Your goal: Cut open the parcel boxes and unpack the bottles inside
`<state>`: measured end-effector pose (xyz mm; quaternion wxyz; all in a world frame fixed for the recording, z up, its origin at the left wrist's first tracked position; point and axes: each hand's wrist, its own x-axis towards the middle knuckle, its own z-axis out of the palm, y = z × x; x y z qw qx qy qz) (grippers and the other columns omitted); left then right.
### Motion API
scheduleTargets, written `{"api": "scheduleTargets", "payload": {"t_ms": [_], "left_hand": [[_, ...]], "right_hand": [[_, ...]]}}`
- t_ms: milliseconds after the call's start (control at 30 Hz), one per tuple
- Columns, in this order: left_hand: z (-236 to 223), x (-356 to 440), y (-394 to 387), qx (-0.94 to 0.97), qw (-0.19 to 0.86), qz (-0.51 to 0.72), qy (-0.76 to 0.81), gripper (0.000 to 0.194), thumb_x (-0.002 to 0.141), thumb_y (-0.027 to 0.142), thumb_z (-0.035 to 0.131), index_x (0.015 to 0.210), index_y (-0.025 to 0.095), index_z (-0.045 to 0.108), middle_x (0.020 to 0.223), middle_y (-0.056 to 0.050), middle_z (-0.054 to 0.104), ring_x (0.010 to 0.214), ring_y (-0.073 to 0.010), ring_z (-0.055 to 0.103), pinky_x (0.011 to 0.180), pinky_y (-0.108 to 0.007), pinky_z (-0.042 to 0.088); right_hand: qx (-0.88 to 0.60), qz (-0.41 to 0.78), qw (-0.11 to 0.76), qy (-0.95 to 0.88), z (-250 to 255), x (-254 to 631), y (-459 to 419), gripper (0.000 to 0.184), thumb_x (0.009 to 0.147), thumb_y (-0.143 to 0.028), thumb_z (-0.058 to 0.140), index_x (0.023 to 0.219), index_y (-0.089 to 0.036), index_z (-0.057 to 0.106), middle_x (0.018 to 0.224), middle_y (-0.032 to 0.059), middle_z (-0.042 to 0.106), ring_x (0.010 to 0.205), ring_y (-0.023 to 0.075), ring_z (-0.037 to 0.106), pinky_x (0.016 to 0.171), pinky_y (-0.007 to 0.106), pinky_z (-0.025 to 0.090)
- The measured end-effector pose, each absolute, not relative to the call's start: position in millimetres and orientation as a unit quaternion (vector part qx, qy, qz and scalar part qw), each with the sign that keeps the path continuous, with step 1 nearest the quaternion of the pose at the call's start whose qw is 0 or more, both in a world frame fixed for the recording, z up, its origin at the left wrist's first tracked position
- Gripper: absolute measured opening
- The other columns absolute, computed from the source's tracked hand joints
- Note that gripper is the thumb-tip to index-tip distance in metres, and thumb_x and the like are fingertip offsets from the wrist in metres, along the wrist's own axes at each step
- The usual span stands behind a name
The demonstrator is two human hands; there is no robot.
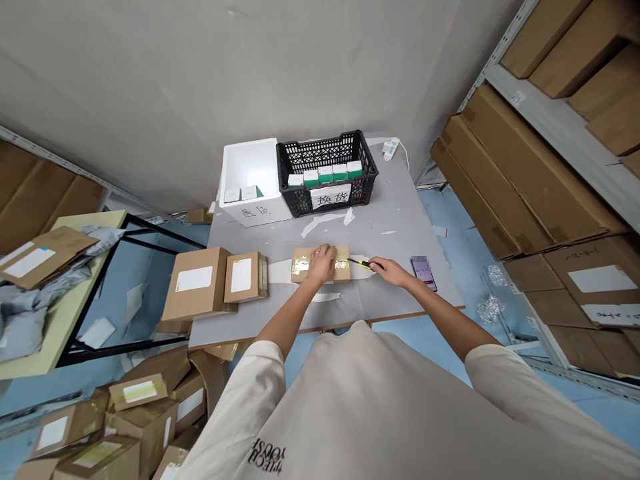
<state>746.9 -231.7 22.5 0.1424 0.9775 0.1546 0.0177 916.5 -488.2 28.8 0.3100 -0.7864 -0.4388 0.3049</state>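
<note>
A taped brown cardboard box [342, 273] lies on the grey table in front of me, with shiny clear tape along its top. My left hand [321, 262] rests on top of it, left of its middle, fingers laid across toward the far side. In my right hand [389, 270] is a yellow and black utility knife [365, 265], fingers wrapped round its handle. The knife points left, and its tip is at the box's right end. Whether the blade cuts into the tape is too small to tell.
Behind stand a white foam box [231, 163] and a black plastic crate [371, 162], both holding small white-and-green boxes. Labelled cartons [190, 301] stand at the table's left. A phone [424, 273] lies right; a power strip [391, 148] is at the back. Carton-filled shelves [525, 77] flank the right.
</note>
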Motion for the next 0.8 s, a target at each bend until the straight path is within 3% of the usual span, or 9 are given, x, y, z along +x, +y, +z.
{"api": "scheduleTargets", "payload": {"t_ms": [100, 300, 533, 800], "left_hand": [[21, 748, -228, 0.98, 0.133, 0.013, 0.145, 0.05, 0.092, 0.018, 0.053, 0.142, 0.022, 0.053, 0.152, -0.015, 0.049, 0.144, -0.0316, 0.042, 0.12, -0.048, 0.034], [26, 756, -225, 0.985, 0.134, -0.023, 0.104, 0.06, 0.087, 0.018, 0.055, 0.146, 0.022, 0.049, 0.149, -0.015, 0.052, 0.143, -0.0323, 0.042, 0.124, -0.053, 0.026], [23, 750, -234, 0.985, 0.148, -0.006, 0.085, 0.073, 0.087, 0.016, 0.048, 0.159, 0.016, 0.033, 0.157, -0.021, 0.044, 0.149, -0.0339, 0.036, 0.123, -0.052, 0.025], [16, 747, -237, 0.986, 0.138, 0.002, 0.091, 0.068, 0.089, 0.013, 0.041, 0.157, 0.015, 0.035, 0.159, -0.021, 0.042, 0.153, -0.032, 0.031, 0.123, -0.049, 0.022]], "right_hand": [[-0.794, 0.257, 0.265, -0.483, 37, 910, -486, 0.038, 0.103, -0.043, 0.049, 0.133, -0.026, 0.067, 0.12, 0.0088, 0.07, 0.108, 0.0251, 0.066, 0.093, 0.034, 0.05], [-0.817, 0.222, 0.197, -0.494, 39, 902, -482, 0.042, 0.101, -0.039, 0.057, 0.141, -0.029, 0.064, 0.12, 0.0096, 0.065, 0.103, 0.0251, 0.066, 0.091, 0.033, 0.051], [-0.826, 0.209, 0.209, -0.48, 29, 896, -483, 0.041, 0.101, -0.039, 0.058, 0.14, -0.029, 0.066, 0.117, 0.0093, 0.065, 0.104, 0.0247, 0.067, 0.094, 0.034, 0.051], [-0.842, 0.191, 0.232, -0.449, 16, 883, -475, 0.045, 0.105, -0.043, 0.049, 0.145, -0.026, 0.062, 0.12, 0.0112, 0.065, 0.106, 0.0259, 0.065, 0.094, 0.036, 0.052]]}}
